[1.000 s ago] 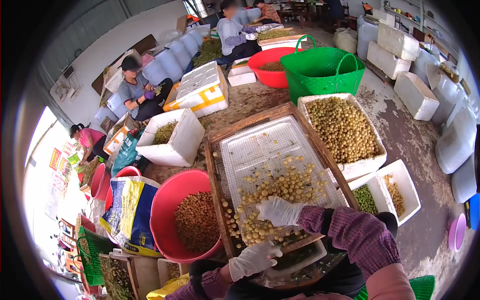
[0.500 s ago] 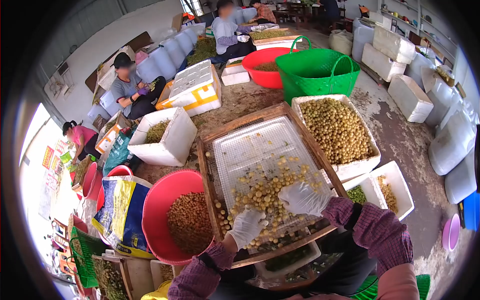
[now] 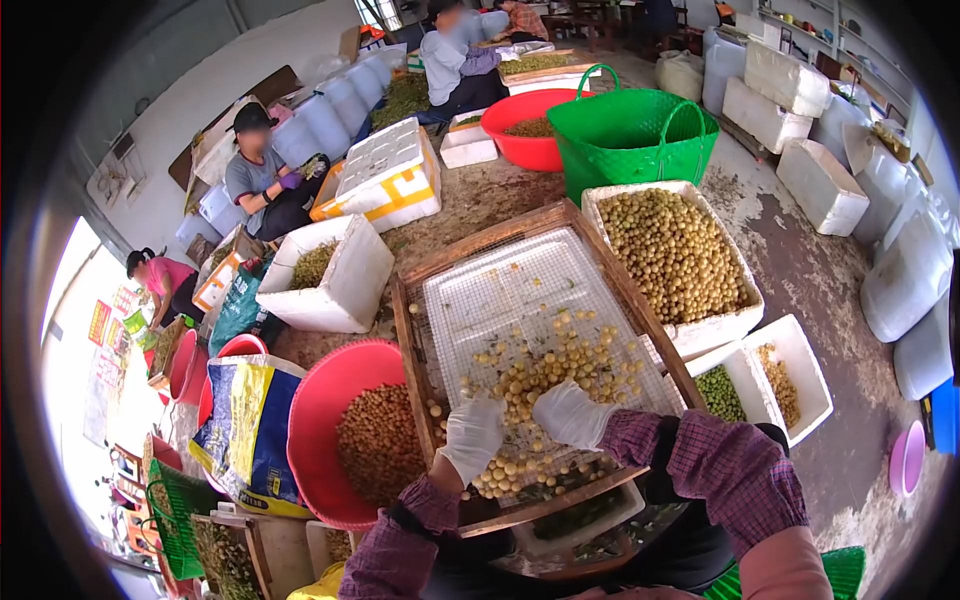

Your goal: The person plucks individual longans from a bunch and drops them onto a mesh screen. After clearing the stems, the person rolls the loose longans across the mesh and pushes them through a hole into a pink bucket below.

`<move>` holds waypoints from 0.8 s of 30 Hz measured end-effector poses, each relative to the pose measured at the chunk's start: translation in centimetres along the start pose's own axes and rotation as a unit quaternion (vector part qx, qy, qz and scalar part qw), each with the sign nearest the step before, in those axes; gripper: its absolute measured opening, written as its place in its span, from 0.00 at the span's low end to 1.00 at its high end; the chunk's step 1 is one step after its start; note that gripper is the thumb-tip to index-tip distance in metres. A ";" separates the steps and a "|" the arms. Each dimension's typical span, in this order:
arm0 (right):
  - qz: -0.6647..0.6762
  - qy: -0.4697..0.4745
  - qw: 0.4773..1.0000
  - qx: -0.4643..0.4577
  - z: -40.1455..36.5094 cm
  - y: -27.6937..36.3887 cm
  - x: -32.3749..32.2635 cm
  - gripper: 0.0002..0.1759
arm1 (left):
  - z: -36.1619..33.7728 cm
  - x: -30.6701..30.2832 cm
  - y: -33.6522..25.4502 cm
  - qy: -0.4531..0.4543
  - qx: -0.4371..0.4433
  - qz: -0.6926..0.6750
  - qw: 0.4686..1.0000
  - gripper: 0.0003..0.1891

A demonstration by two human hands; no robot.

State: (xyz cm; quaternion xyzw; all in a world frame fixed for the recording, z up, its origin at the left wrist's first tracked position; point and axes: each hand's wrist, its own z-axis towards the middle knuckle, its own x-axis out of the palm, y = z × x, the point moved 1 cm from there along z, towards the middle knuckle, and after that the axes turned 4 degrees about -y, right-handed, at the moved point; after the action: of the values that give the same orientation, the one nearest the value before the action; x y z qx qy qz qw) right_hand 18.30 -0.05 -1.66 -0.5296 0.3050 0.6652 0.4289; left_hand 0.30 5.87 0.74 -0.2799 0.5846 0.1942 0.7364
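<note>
My left hand (image 3: 472, 438), in a white glove, lies on the lower left of a wood-framed mesh screen (image 3: 465, 275). Its fingers are stretched out against a pile of small round yellow-brown fruits (image 3: 525, 385). Just to its right, my right hand (image 3: 572, 415), gloved too, reaches in from the right with fingers slightly bent and resting on the same fruits. Both hands look open, though their fingertips are partly hidden among the fruits. Loose fruits and bits of leaf are scattered over the mesh. A white tray (image 3: 628, 508) shows beneath the screen's near edge.
Left of the screen stands a red tub (image 3: 305, 440) of brownish fruits. To the right are a foam box (image 3: 740, 325) full of fruits and smaller foam boxes (image 3: 810, 385). A green basket (image 3: 625, 150) stands beyond. Other people (image 3: 260, 175) sit working farther back.
My right hand has moved left and slightly down across the fruits. My left hand has shifted left and up, and the two hands are closer together. Fruits between them have shifted.
</note>
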 end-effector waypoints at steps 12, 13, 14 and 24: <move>0.222 0.121 0.951 0.176 -4.5 -7.3 -3.2 0.11 | 1.0 -0.3 -3.5 0.149 0.090 -0.034 0.984 0.13; 0.263 0.111 0.938 0.197 -4.4 -8.3 -3.0 0.10 | 0.5 -0.2 -2.5 0.163 0.067 -0.050 0.983 0.13; 0.368 0.129 0.886 0.250 -4.1 -8.7 -3.6 0.09 | 0.1 -0.1 -1.5 0.176 0.045 -0.065 0.981 0.12; 0.795 0.040 0.471 0.381 -1.6 -7.8 -3.7 0.07 | 5.4 2.4 -3.1 -0.007 -0.035 -0.105 0.994 0.17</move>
State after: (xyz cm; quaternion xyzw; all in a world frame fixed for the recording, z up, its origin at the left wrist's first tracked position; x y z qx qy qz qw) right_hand 26.23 1.14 1.91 0.1296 0.8349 0.5172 -0.1370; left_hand 6.81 6.78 -0.11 -0.3636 0.5398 0.1380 0.7465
